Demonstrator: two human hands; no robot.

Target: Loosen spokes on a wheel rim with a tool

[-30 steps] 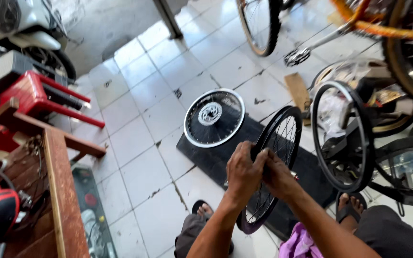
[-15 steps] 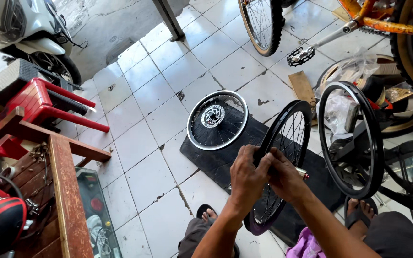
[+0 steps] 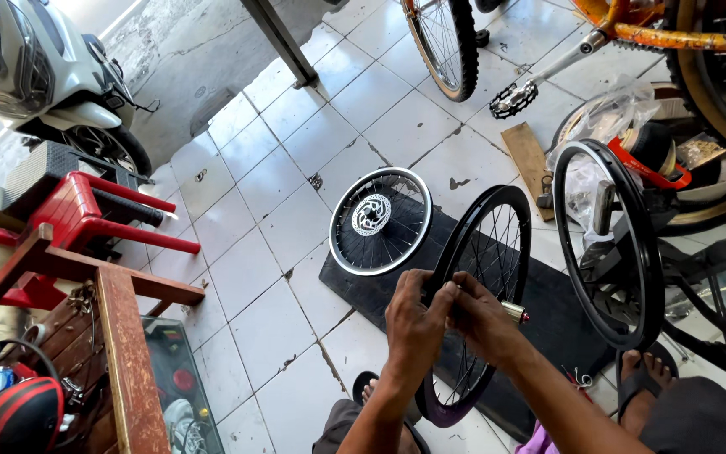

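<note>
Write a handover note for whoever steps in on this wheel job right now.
Left hand and right hand: both closed together on the rim of the upright black spoked wheel, near its hub axle.
Wheel stands on edge over the black mat.
A second wheel with a disc rotor lies flat, partly on the mat.
A bare black rim stands to the right.
Done: cannot tell from this view.
Left: whatever the fingers are working at the rim; too small to see.
</note>
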